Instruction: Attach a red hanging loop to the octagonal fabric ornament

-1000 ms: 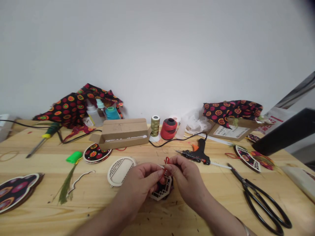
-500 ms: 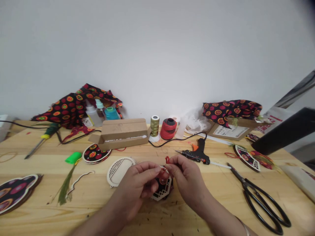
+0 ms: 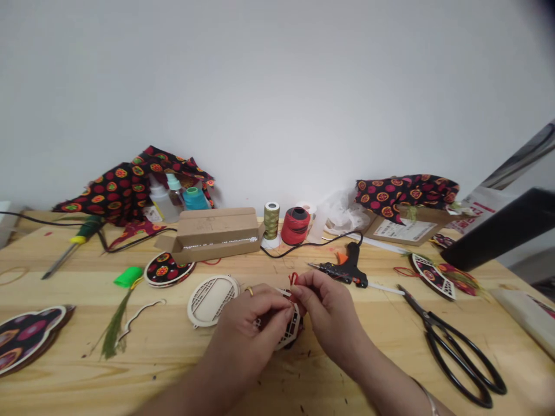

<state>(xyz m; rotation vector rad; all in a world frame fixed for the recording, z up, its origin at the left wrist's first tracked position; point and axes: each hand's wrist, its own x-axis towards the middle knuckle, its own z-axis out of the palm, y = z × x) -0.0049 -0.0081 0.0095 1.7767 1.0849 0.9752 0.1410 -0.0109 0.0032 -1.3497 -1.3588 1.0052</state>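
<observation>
My right hand (image 3: pixel 327 312) pinches a red cord (image 3: pixel 293 279) between thumb and fingertips, its small loop standing up above them. Close against it, my left hand (image 3: pixel 254 329) has thumb and forefinger pressed together at the cord's lower part; the exact grip there is partly hidden. Below both hands lies an octagonal wooden lattice ornament (image 3: pixel 289 335) backed with dark patterned fabric, largely covered by my left hand. A round pale wooden lattice piece (image 3: pixel 212 301) rests on the table just left of my left hand.
A black glue gun (image 3: pixel 349 268) lies beyond my right hand, large black scissors (image 3: pixel 459 346) to the right. Thread spools, including a red one (image 3: pixel 295 226), and a cardboard box (image 3: pixel 219 234) stand at the back. A green tassel (image 3: pixel 116 326) and screwdriver (image 3: pixel 71 248) lie left.
My left hand has rolled over, its back now facing up and its fingertips lower on the cord. My right hand keeps its pinch in nearly the same place.
</observation>
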